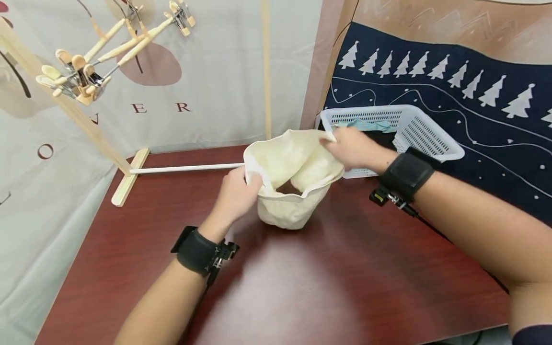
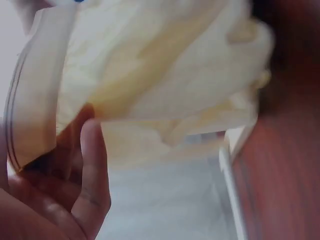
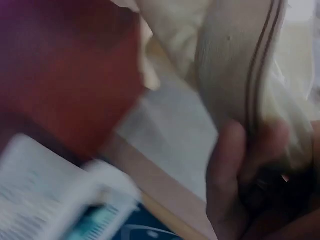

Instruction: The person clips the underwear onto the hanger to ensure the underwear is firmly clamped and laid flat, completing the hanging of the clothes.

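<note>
A cream cloth garment (image 1: 284, 211) is stretched wide at its waistband, and the table shows through a gap inside it. My left hand (image 1: 237, 191) grips the left side of the band, thumb uppermost. On the far right side of the band, my right hand (image 1: 351, 146) pinches the cloth. The left wrist view shows the garment (image 2: 150, 65) close up, its band edged with thin dark lines beside the left hand (image 2: 75, 190). In the right wrist view, the right hand's thumb and finger hold the double-striped waistband (image 3: 235, 65).
A white plastic basket (image 1: 431, 134) with light blue and black cloth inside stands at the back right, behind my right hand. Wooden hangers with clips (image 1: 82, 79) hang at upper left. A wooden stand with a white rod (image 1: 189, 167) runs along the back of the dark red table (image 1: 323, 278).
</note>
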`<state>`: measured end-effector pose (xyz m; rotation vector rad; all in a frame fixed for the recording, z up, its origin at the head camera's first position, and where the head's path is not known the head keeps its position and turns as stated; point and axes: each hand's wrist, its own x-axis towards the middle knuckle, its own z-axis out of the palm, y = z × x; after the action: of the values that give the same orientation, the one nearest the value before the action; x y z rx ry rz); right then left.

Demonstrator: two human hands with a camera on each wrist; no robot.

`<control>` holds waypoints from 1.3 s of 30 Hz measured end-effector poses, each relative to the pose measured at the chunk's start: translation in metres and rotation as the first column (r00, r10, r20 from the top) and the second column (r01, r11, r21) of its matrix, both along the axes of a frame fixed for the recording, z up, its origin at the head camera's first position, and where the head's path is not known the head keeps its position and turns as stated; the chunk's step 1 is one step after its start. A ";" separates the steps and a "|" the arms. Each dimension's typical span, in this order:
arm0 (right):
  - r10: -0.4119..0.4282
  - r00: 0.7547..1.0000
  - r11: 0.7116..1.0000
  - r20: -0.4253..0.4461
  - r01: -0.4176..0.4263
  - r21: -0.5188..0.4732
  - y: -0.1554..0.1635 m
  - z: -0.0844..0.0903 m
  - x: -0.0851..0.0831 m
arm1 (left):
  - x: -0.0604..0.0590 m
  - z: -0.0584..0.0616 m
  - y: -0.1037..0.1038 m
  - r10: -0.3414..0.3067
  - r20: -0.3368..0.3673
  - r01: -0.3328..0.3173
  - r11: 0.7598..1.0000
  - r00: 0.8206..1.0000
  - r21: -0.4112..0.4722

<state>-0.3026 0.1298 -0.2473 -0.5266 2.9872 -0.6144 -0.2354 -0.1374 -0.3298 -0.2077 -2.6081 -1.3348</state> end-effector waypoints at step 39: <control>0.150 0.973 0.982 -0.173 -0.166 -0.085 -0.004 -0.006 -0.007 | 0.003 0.053 -0.058 -0.029 0.134 0.092 0.867 0.991 -0.490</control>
<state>-0.3091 0.1256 -0.2534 -0.8547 3.0373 -0.7421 -0.2319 -0.1956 -0.2772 -0.2937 -3.0290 -0.6765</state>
